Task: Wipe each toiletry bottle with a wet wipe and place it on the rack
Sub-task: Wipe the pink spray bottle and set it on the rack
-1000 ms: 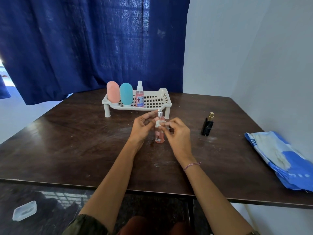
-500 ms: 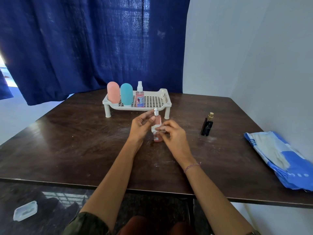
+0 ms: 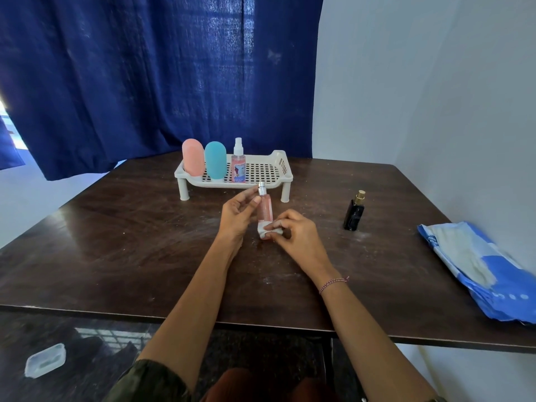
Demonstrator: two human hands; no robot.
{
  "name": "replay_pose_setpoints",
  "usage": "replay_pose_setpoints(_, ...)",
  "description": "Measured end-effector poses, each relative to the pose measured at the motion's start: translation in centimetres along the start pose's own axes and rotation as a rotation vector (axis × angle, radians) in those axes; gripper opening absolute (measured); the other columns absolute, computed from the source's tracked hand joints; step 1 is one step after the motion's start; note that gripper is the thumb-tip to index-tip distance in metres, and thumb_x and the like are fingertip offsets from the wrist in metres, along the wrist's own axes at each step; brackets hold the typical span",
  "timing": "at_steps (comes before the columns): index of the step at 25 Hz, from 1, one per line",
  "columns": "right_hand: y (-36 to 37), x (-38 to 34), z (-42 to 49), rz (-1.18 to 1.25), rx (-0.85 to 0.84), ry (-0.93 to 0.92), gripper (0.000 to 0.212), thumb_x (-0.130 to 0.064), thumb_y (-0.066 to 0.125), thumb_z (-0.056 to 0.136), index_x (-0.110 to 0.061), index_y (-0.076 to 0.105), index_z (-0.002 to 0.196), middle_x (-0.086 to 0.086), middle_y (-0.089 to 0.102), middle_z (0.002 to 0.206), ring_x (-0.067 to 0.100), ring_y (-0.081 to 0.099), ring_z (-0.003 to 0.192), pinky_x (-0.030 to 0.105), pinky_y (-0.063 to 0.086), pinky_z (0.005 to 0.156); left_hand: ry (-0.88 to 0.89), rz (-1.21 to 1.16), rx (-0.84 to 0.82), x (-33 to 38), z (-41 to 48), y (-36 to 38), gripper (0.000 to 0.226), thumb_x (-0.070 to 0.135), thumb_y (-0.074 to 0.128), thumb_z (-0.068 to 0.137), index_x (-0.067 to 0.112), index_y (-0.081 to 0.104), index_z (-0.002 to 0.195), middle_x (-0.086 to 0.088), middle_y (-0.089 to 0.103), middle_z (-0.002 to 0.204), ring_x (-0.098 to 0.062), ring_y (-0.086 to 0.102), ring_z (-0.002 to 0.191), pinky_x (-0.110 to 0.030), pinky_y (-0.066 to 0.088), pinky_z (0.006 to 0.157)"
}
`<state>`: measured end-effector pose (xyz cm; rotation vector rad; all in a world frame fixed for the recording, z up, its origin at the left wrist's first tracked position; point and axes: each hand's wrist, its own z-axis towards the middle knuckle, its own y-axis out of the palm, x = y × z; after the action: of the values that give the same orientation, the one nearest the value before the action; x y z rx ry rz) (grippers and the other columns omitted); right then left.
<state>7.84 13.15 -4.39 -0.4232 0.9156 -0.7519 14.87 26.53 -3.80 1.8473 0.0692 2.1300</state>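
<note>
Slim pink spray bottle (image 3: 265, 208) upright near the middle of the desk (image 3: 116, 242), a wet wipe (image 3: 268, 230) at its lower end.

The left hand (image 3: 236, 216) pinches the bottle just under its silver cap; the right hand (image 3: 298, 236) pinches the bunched wipe against the base, which hides whether the bottle touches the wood. Pink liquid fills the clear body. Behind, toward the far edge, the white rack (image 3: 282, 162) holds three bottles at its left end: a pink capsule bottle (image 3: 193, 158), a teal capsule bottle (image 3: 215, 160) and a labelled mist bottle (image 3: 239, 165) of pink liquid, its print too small to read. A black perfume bottle (image 3: 353, 214) with a gold top stands right of the hands. A blue wipes pack (image 3: 478, 268) lies at the right edge, its writing unreadable.
</note>
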Motion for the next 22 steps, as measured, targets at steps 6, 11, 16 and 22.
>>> replay_pose_setpoints(6,0.0,0.1,0.1,-0.025,0.025,0.022,0.018,-0.012,0.074,0.077,-0.007,0.073,0.094,0.0,0.06,0.092,0.001,0.055,0.076,0.004,0.042,0.076,0.0,-0.013,0.004,-0.1,0.2,0.1,0.034,0.006,0.057,0.091,0.013,0.057,0.124,-0.002,0.065,0.113,-0.011,0.064,0.101,-0.023,0.057,0.072)
replay_pose_setpoints(11,0.3,0.1,-0.3,-0.057,-0.057,-0.043,0.018,-0.015,0.074,0.077,-0.009,0.073,0.095,-0.006,0.054,0.089,0.0,0.051,0.074,0.003,0.04,0.074,-0.005,-0.019,0.028,-0.2,0.2,0.0,0.033,0.006,0.056,0.091,0.013,0.056,0.124,-0.001,0.065,0.11,-0.01,0.064,0.099,-0.023,0.058,0.071)
replay_pose_setpoints(16,-0.5,0.8,-0.1,-0.02,-0.006,0.085,0.017,-0.013,0.074,0.077,-0.009,0.074,0.094,-0.004,0.06,0.09,0.002,0.055,0.075,0.002,0.04,0.072,-0.043,-0.063,0.054,-0.3,0.6,-0.3,0.035,0.007,0.056,0.092,0.013,0.053,0.127,-0.007,0.063,0.116,-0.016,0.062,0.105,-0.034,0.056,0.081)
replay_pose_setpoints(22,0.0,0.0,-0.2,-0.03,0.0,0.036,0.017,-0.012,0.072,0.08,-0.007,0.072,0.095,-0.004,0.058,0.091,-0.002,0.053,0.074,0.002,0.039,0.076,-0.059,-0.155,-0.038,-0.5,0.6,0.3,0.026,0.004,0.046,0.096,0.015,0.055,0.118,-0.004,0.065,0.108,-0.013,0.064,0.099,-0.031,0.056,0.082)
